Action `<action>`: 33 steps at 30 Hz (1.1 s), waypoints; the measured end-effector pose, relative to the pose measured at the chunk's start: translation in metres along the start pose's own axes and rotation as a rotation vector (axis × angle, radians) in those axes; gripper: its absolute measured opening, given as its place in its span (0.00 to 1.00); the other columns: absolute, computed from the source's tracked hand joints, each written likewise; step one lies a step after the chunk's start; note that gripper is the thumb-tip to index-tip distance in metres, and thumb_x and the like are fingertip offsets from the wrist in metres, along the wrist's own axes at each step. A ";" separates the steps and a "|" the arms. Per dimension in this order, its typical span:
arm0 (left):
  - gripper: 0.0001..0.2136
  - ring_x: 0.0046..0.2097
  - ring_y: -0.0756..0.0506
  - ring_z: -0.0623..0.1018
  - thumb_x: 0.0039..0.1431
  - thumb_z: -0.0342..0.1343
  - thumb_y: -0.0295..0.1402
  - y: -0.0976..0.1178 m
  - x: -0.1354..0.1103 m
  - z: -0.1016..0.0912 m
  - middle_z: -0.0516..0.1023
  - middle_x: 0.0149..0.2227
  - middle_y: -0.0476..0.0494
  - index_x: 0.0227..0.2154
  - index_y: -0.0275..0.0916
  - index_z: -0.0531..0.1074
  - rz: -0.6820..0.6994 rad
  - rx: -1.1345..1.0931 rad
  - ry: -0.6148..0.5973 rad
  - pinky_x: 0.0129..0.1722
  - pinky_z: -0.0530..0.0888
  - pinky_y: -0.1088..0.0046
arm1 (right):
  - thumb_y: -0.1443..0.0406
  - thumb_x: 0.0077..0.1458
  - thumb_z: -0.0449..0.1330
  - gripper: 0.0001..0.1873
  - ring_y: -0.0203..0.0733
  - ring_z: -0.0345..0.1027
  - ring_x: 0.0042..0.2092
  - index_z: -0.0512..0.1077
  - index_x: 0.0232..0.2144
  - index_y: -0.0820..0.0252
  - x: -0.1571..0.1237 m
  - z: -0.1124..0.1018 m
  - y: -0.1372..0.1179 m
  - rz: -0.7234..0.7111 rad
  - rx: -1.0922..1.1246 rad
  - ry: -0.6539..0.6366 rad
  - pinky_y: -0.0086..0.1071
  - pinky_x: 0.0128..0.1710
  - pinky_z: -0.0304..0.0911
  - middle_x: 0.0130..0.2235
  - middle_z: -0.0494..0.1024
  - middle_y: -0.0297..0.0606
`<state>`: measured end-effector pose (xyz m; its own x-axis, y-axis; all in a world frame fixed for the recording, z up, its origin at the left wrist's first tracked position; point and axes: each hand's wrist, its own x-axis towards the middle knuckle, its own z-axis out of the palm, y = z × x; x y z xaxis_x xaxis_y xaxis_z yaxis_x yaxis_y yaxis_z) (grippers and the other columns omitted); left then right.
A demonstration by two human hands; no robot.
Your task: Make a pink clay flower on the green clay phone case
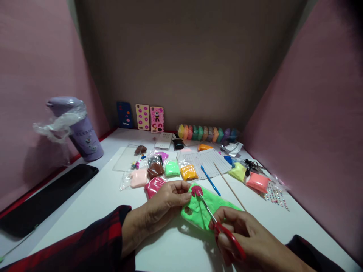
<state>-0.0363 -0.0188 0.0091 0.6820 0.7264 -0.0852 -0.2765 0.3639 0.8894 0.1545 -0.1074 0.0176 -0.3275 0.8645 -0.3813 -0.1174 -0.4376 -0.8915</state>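
Observation:
My left hand [167, 200] is closed on the left end of a phone case [218, 200] coated in bright green clay, tilted above the white table. A dark pink clay shape [196, 191] sits at the case's upper corner, beside my left fingertips. My right hand [244, 230] grips a pair of red-handled scissors [231, 240]. The tips of the blades reach the pink shape; whether they are parted I cannot make out. A round hole shows in the case's lower left corner. My right fingers cover part of the case's right side.
Several clay packets, such as an orange one [189, 172] and a pink one [154, 187], lie behind my hands. A blue tool [210, 180] and a wooden stick [229, 186] rest nearby. Decorated cases [142, 117] lean at the back. A purple tumbler [85, 132] and a black slab [51, 198] are left.

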 end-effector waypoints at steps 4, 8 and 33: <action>0.10 0.28 0.52 0.65 0.47 0.64 0.29 -0.001 -0.001 -0.001 0.67 0.30 0.46 0.31 0.33 0.70 -0.005 0.012 0.012 0.29 0.58 0.74 | 0.53 0.43 0.70 0.22 0.26 0.60 0.19 0.65 0.30 0.60 0.000 0.001 -0.002 0.013 -0.034 0.005 0.19 0.17 0.48 0.19 0.68 0.26; 0.09 0.29 0.52 0.65 0.48 0.64 0.28 -0.001 -0.002 0.000 0.67 0.30 0.46 0.31 0.33 0.70 0.007 0.006 0.006 0.29 0.59 0.75 | 0.53 0.42 0.70 0.22 0.26 0.59 0.18 0.64 0.29 0.60 -0.001 0.004 -0.007 0.037 -0.045 0.012 0.20 0.17 0.51 0.18 0.67 0.25; 0.11 0.29 0.51 0.70 0.49 0.66 0.28 -0.005 0.000 -0.004 0.72 0.32 0.42 0.34 0.30 0.73 -0.009 -0.091 0.007 0.29 0.64 0.76 | 0.67 0.47 0.67 0.10 0.23 0.53 0.19 0.67 0.28 0.62 -0.002 0.006 -0.001 0.010 0.063 0.013 0.19 0.19 0.46 0.18 0.66 0.23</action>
<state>-0.0372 -0.0183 0.0030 0.6799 0.7269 -0.0967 -0.3307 0.4216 0.8443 0.1497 -0.1098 0.0203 -0.3169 0.8630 -0.3934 -0.1734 -0.4605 -0.8706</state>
